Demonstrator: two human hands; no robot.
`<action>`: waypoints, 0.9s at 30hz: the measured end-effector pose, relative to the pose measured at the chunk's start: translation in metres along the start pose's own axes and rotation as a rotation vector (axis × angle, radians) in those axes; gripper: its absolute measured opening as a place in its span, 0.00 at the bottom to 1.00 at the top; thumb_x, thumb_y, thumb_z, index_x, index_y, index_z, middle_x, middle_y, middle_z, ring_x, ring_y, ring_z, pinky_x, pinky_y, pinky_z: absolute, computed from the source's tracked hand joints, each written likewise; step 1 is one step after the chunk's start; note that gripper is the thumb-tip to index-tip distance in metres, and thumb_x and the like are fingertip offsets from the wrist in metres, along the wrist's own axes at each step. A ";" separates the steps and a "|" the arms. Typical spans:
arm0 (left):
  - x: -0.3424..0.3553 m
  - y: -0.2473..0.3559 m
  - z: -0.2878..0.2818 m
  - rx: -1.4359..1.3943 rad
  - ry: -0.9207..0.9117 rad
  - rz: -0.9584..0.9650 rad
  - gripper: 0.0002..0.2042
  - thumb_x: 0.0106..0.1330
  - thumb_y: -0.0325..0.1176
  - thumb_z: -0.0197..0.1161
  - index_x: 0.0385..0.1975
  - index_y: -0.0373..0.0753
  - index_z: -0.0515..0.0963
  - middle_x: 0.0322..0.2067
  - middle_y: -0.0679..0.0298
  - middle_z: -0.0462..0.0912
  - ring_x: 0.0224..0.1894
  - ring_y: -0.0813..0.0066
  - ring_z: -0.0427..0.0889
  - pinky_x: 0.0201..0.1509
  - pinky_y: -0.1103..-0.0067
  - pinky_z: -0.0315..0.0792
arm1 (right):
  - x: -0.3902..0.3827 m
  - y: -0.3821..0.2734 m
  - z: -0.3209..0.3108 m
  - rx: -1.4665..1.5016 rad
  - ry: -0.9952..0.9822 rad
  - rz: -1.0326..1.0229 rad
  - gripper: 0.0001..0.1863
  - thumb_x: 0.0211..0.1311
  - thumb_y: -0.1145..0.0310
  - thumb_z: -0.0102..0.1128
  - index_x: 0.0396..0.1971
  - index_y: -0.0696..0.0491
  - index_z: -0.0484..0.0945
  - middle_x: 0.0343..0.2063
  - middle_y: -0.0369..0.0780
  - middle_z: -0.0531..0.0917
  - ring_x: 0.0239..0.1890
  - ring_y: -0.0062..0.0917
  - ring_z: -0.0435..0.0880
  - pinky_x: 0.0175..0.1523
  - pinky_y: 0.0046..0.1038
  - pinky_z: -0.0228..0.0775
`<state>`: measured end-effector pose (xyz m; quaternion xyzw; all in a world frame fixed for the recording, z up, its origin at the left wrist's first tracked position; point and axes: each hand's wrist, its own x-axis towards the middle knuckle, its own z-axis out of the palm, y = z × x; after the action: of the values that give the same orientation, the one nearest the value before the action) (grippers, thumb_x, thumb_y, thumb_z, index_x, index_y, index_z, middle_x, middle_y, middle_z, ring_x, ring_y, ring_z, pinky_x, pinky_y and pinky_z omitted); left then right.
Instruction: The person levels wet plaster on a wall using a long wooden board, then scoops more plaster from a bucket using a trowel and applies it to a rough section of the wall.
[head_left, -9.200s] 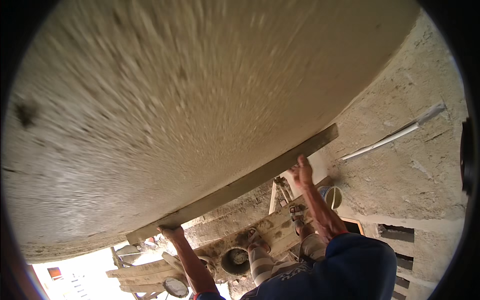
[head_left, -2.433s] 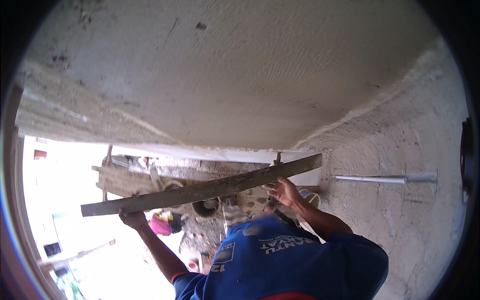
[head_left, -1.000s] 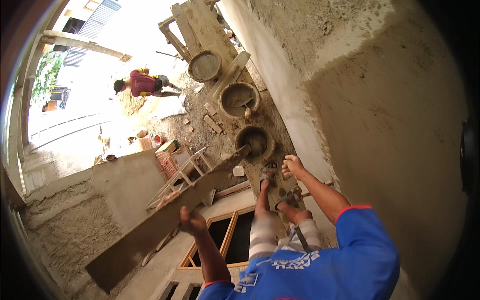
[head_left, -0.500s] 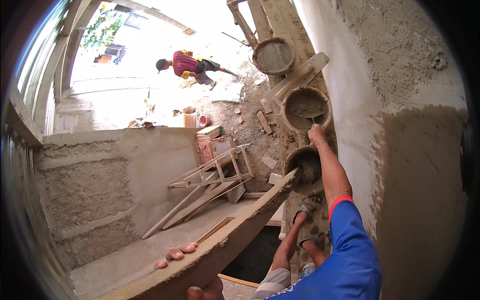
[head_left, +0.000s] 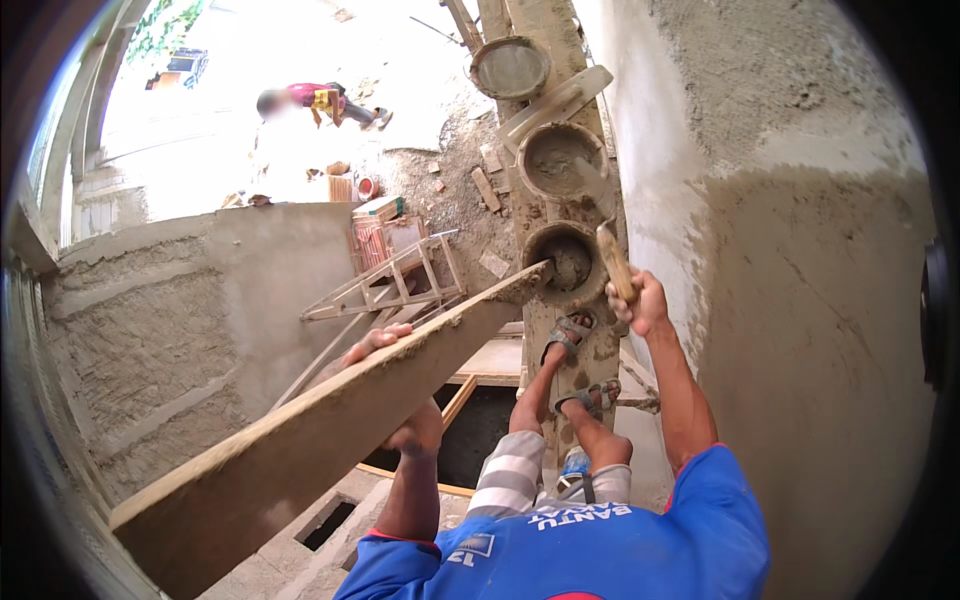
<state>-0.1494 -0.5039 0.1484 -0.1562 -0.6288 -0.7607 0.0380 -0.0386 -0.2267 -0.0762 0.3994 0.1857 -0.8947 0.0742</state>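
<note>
My left hand [head_left: 400,380] grips a long mortar-crusted board [head_left: 310,430] that runs from the lower left toward the nearest bucket [head_left: 570,264], its far end over that bucket. My right hand [head_left: 636,298] is wrapped round the wooden handle of a trowel [head_left: 618,262], whose pale blade points away from me beside the middle bucket [head_left: 548,162], which holds wet grey mortar. A shallow round container [head_left: 508,68] and a mortar-stained flat board [head_left: 560,100] lie farther along the plank platform [head_left: 565,380] under my sandalled feet.
A rough plastered wall [head_left: 770,300] runs along my right. Below left are a low wall [head_left: 250,290], a wooden frame [head_left: 420,275], stacked red tiles [head_left: 378,240] and a dark opening [head_left: 480,430]. A co-worker [head_left: 330,102] in maroon bends over in the bright yard.
In the last half second my right hand has drawn back toward me with the trowel in it. Earlier both hands held the board up against the plastered surface; now only my left does, lower down.
</note>
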 end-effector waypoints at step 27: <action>-0.131 0.012 -0.080 0.906 -0.469 0.148 0.09 0.57 0.29 0.66 0.36 0.41 0.76 0.30 0.67 0.76 0.30 0.72 0.75 0.35 0.74 0.70 | -0.389 0.122 0.178 -1.113 -0.359 -0.701 0.30 0.61 0.65 0.59 0.59 0.61 0.59 0.43 0.61 0.77 0.43 0.50 0.81 0.46 0.42 0.74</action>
<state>-0.0371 -0.6016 0.1097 -0.3346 -0.8742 -0.3516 0.0138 0.1337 -0.4149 0.2882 0.0632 0.7214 -0.6896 0.0039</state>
